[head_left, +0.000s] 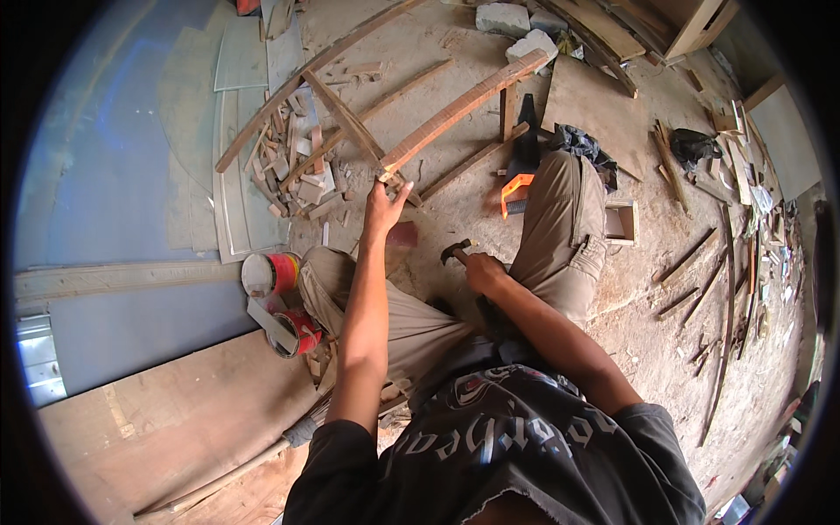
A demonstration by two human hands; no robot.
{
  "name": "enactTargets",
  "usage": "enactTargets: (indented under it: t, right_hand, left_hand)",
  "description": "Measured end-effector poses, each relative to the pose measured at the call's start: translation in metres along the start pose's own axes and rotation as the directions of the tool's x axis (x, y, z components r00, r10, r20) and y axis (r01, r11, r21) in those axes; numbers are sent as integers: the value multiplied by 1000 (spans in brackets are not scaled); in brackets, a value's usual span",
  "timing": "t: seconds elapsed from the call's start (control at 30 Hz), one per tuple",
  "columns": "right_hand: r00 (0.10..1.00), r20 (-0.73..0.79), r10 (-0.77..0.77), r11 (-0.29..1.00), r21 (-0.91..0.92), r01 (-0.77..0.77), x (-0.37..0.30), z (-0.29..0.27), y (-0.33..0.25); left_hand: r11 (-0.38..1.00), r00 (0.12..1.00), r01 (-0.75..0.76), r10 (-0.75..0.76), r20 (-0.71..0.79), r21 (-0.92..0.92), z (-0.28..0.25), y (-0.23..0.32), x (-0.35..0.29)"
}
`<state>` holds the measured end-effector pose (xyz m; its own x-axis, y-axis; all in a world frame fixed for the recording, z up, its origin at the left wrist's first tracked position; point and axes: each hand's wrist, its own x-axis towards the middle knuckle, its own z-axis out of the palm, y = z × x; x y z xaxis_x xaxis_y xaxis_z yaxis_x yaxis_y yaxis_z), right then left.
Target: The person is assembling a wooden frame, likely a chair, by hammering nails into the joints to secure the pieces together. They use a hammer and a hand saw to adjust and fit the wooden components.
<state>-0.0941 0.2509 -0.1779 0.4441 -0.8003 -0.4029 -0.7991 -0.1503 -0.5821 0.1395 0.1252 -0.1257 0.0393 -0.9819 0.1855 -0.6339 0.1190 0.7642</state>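
Note:
My left hand (385, 208) is closed round the near corner of a wooden frame (464, 103), where a reddish-brown bar meets other pieces of wood. The frame slants up and away over the concrete floor, with legs and crosspieces below the bar. Low between my knees, my right hand (484, 270) grips a hammer (454, 252), its dark head apart from the frame. Most of the hammer's handle is hidden by my fingers and arm. A handsaw (518, 185) with an orange handle and dark blade lies beside my right knee.
Wood offcuts (302, 166) are heaped left of the frame. Two red cans (284, 269) stand by my left knee. Black plastic bags (584, 144) and a small wooden box (622, 221) lie beyond my right leg. Wood strips (726, 324) litter the right floor; concrete blocks (503, 17) sit far back.

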Motion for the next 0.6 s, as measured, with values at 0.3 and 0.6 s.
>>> enactTargets:
  t: [0.3, 0.6]
  right_hand:
    - [987, -32, 159, 977, -141, -162, 17, -6, 8]
    - [601, -726, -334, 897, -50, 439, 31, -151, -138]
  left_hand:
    - [974, 967, 219, -225, 123, 55, -12, -10, 2]
    - [943, 953, 277, -295, -72, -187, -100, -6, -28]
